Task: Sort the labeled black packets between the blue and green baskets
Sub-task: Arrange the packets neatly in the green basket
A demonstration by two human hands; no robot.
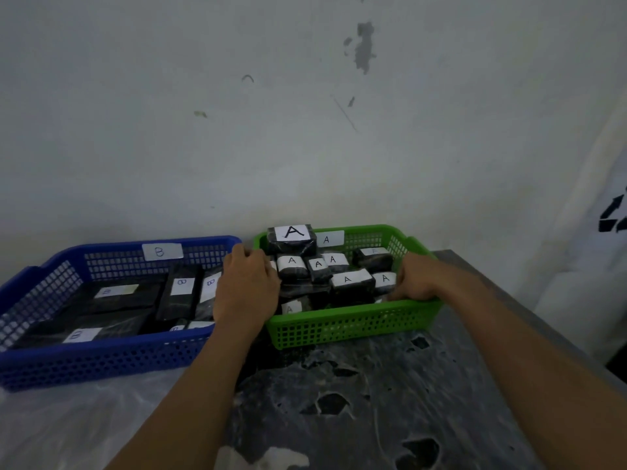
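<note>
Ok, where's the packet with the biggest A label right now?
In the head view, the big-A packet sits atop the pile at the back left corner of the green basket, just beyond the left hand.

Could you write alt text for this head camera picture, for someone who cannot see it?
Two bare hands, left hand and right hand, grip opposite ends of a green basket of black packets labeled A. Beside it sits a blue basket holding packets labeled B.
</note>
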